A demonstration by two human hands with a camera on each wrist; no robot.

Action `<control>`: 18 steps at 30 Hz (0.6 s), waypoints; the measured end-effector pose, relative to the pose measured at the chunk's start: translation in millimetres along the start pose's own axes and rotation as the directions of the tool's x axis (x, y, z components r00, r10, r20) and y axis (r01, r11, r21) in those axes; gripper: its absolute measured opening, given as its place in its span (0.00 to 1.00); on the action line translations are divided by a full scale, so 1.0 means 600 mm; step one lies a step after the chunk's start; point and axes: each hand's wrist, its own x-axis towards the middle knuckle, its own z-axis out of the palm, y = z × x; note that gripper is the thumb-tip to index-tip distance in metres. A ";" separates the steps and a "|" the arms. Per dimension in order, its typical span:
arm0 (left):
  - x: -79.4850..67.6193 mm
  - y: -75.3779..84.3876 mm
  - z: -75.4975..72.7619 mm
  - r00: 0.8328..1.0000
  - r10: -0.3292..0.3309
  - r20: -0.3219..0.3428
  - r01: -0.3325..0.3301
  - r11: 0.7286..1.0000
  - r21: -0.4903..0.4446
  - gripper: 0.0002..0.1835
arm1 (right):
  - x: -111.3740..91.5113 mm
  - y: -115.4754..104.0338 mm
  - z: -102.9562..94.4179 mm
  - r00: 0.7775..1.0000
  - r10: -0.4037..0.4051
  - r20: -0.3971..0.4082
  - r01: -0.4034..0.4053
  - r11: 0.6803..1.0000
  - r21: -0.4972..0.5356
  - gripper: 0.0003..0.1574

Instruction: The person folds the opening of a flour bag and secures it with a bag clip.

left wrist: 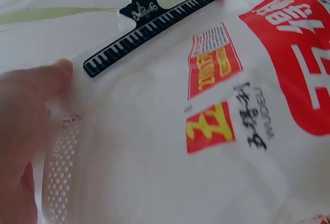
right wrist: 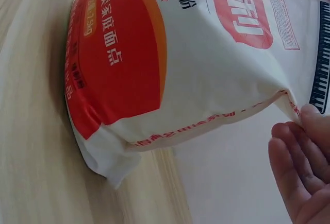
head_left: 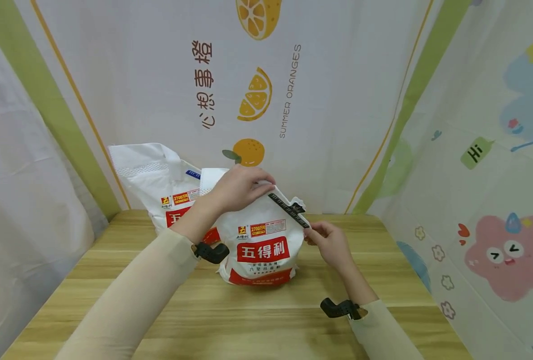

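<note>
A white and red flour bag (head_left: 263, 250) stands upright on the table in the head view. Across its slanting upper edge sits a black clip with a piano-key pattern (head_left: 289, 210), also plain in the left wrist view as a long clip (left wrist: 147, 36). My left hand (head_left: 241, 187) pinches the bag's top fold just past the clip's upper end; its fingers behind the bag are hidden. At the clip's lower end, my right hand (head_left: 331, 245) pinches the bag's side corner between thumb and fingers, as the right wrist view shows the hand (right wrist: 304, 157).
A second white and red flour bag (head_left: 158, 185) stands behind and to the left, its top flaring up, partly covered by my left arm. Under both is a wooden table (head_left: 266, 325). Printed curtains (head_left: 338, 100) hang at the back and sides.
</note>
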 end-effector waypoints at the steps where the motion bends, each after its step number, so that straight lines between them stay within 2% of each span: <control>1: 0.003 0.002 0.002 1.000 -0.013 -0.007 0.013 1.000 0.015 0.11 | 0.001 0.001 0.001 1.000 0.010 -0.004 -0.010 1.000 0.021 0.11; 6: 0.016 0.012 0.006 0.995 -0.103 0.016 0.101 0.992 0.071 0.11 | 0.005 0.010 0.003 0.998 0.057 0.001 -0.057 0.994 0.096 0.11; 11: 0.017 0.010 -0.008 0.983 -0.167 0.079 0.164 0.986 0.040 0.16 | 0.005 0.016 -0.001 0.997 0.077 0.023 -0.079 0.989 0.124 0.13; 15: 0.010 -0.002 -0.028 0.979 -0.196 0.060 0.196 0.981 0.012 0.19 | 0.004 0.016 -0.004 0.997 0.064 0.042 -0.068 0.992 0.108 0.15; 18: 0.007 -0.010 -0.035 0.983 -0.180 0.037 0.179 0.984 0.014 0.17 | 0.003 0.015 -0.005 0.997 0.068 0.032 -0.071 0.993 0.099 0.14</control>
